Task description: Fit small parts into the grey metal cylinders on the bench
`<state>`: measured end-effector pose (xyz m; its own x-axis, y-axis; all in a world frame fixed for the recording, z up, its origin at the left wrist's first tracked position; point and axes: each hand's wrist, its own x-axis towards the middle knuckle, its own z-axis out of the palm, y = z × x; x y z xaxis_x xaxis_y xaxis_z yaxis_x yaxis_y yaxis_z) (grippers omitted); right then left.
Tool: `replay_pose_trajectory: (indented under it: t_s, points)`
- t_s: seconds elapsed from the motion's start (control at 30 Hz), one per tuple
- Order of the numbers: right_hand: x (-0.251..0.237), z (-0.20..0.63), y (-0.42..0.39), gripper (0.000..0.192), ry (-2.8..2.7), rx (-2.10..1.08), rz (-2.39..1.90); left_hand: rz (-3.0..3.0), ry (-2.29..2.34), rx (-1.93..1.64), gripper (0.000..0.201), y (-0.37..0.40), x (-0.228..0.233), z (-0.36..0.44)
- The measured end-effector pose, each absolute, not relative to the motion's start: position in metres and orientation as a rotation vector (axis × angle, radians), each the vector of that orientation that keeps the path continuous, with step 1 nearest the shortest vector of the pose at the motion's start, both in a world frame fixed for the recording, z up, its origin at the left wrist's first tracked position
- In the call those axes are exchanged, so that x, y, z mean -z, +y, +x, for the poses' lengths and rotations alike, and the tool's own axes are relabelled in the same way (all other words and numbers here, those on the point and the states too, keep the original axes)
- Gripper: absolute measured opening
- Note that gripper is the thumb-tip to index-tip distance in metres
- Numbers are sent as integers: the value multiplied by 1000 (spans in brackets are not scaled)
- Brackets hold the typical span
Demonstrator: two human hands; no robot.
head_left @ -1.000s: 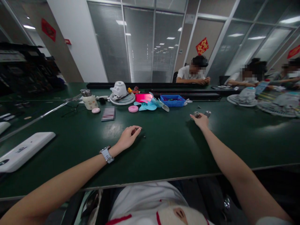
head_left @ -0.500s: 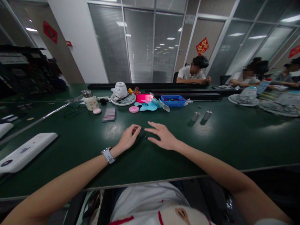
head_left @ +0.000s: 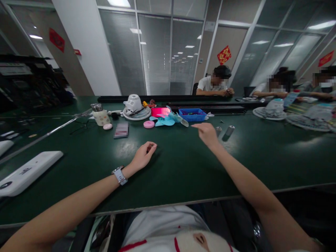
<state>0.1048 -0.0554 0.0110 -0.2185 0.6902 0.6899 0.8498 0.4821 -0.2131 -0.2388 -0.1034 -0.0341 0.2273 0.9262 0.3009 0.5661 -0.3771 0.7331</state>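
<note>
My left hand point(head_left: 144, 154) rests low over the green table, its fingers curled and the thumb close to the fingertips; whatever it may hold is hidden. To the right and farther out, my right hand point(head_left: 208, 134) has its fingers drawn together, pointing left; anything small between them cannot be made out. Its fingertips are nearest the light blue fan blades point(head_left: 166, 120) and a blue tray point(head_left: 192, 114) of small parts. Just beyond its knuckles stand two silver cylinders that look like batteries, one partly covered point(head_left: 218, 129) and one in full view point(head_left: 230, 130).
A white fan part with its grille point(head_left: 137, 112), a pink round piece point(head_left: 148, 124), a lit pink screen point(head_left: 160, 112) and a patterned bottle point(head_left: 99, 116) line the back. A white device point(head_left: 30, 173) lies left. Across the table a person point(head_left: 214, 84) sits working.
My right hand has moved from beside my left hand outward to the right, its spread fingers now drawn together. The small dark thing near its thumb no longer shows there. My left hand stays put.
</note>
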Motion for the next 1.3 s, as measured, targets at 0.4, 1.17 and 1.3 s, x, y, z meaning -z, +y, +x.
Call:
replay_pose_trajectory:
  t_s: [0.4,1.17,1.3]
  points:
    - [6,213,-31,41,-1651,518,-1703,2042,1375,-995,41,-104,32,-238]
    - [18,208,-17,32,-1465,327,-1595,2107,1363,-983,39,-106,32,-237]
    - [22,209,-15,31,-1416,284,-1536,2102,1355,-974,41,-106,32,-238]
